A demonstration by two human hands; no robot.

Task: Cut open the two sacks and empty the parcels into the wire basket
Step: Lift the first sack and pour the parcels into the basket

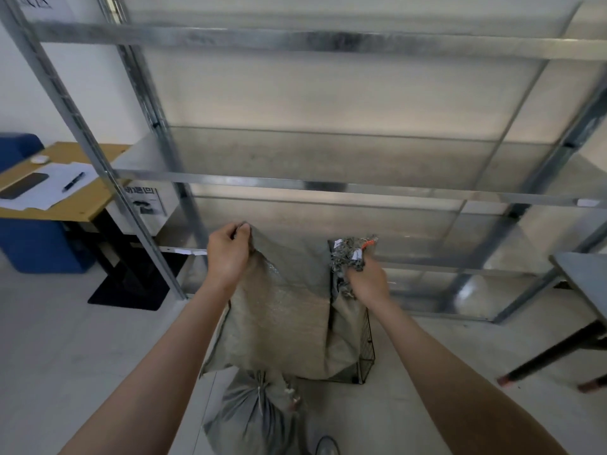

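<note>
Grey sack (282,310) hanging, both grips atop

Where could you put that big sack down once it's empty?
Bare floor left of the held sack, toward the black mat, is free. Around the wire basket and the tied sack by the feet it's crowded.

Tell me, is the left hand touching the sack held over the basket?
Touching. The head view shows the left hand pinching a top corner of the sack.
</note>
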